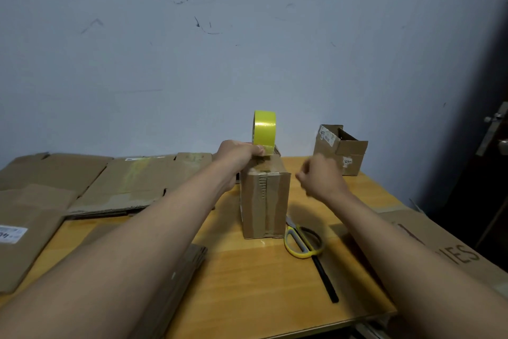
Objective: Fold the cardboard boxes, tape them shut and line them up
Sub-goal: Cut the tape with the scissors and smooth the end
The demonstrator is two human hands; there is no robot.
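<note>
— Standing upright in the middle of the orange wooden table point(247, 270) is the tall brown cardboard box point(264, 201). Its top flaps are down, and old tape runs down the side that faces you.

— And where are my hands?

— Your left hand point(238, 153) is on the far top edge of this box. Its fingers are curled together and they pinch the roll of yellow-green tape point(264, 129), which stands on its edge on top of the box. Your right hand point(320, 176) is in the air just beside the right top corner of the box. It is blurred; the fingers look loosely bent and nothing is in them, but I cannot tell more than this.

— What else is on the table?

— The scissors with yellow handles point(302, 242) lie just beside the foot of the box, on your right. A black pen point(325, 279) lies near them, closer to you. At the far right corner stands a small brown cardboard box with open flaps point(341, 150), well apart from the tall one. On your left, flat brown cardboard sheets point(110, 182) cover the table up to the pale blue wall point(192, 50). One more flattened carton with dark printed letters point(439, 245) lies at your right forearm.
</note>
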